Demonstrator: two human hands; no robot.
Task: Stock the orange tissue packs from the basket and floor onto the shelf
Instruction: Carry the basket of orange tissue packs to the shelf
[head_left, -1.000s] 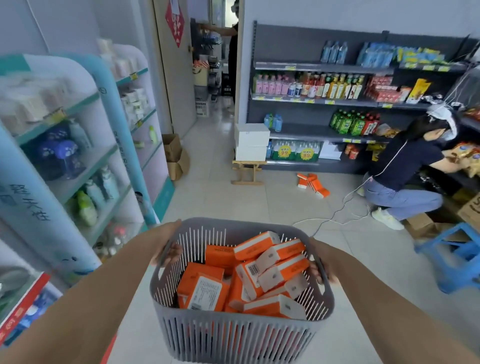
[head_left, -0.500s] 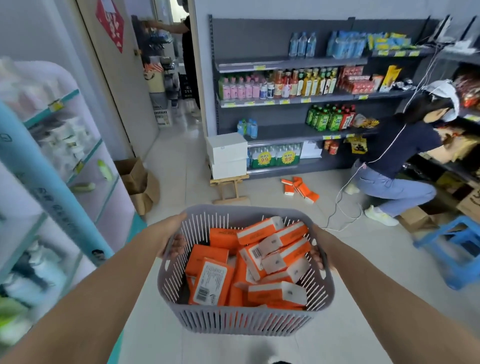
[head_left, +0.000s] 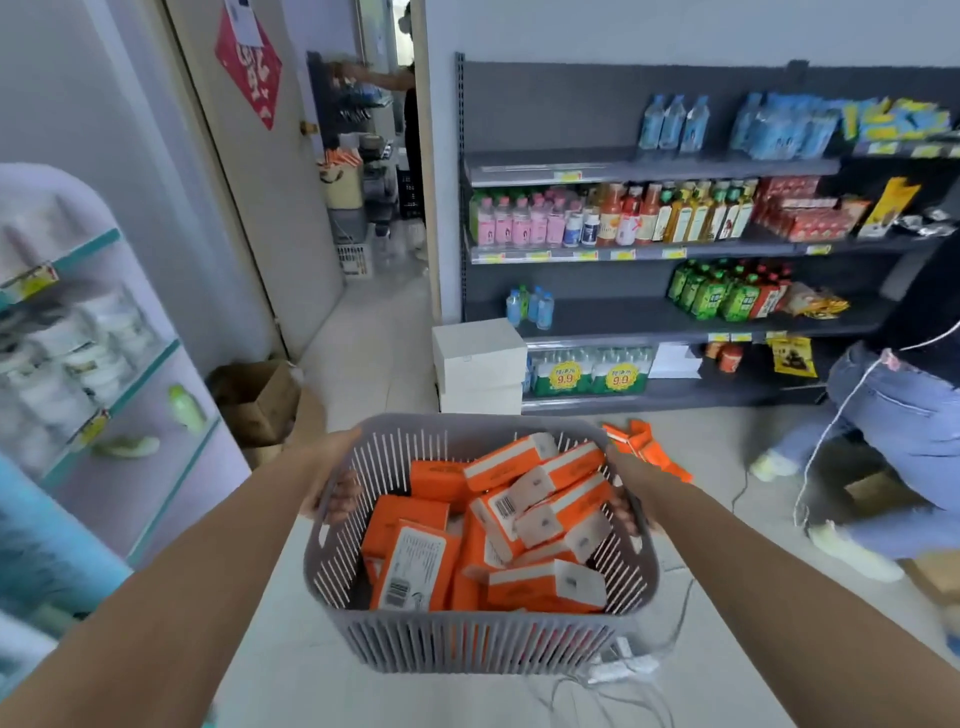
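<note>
Fingers (head_left: 340, 501) of my left hand (head_left: 324, 478) and right hand (head_left: 629, 493) clamp the grey basket (head_left: 467, 644) by its side rims, so I should keep it level, orange tissue packs (head_left: 519, 519) heaped inside, walking to the far shelf (head_left: 613, 323).

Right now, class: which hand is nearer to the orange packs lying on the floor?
Right. The right hand grips the basket on its right side, with the floor packs just beyond it; the left hand grips the left side, across the basket from them.

Matt slatted plastic basket (head_left: 467, 644), glossy packs (head_left: 545, 587).
</note>
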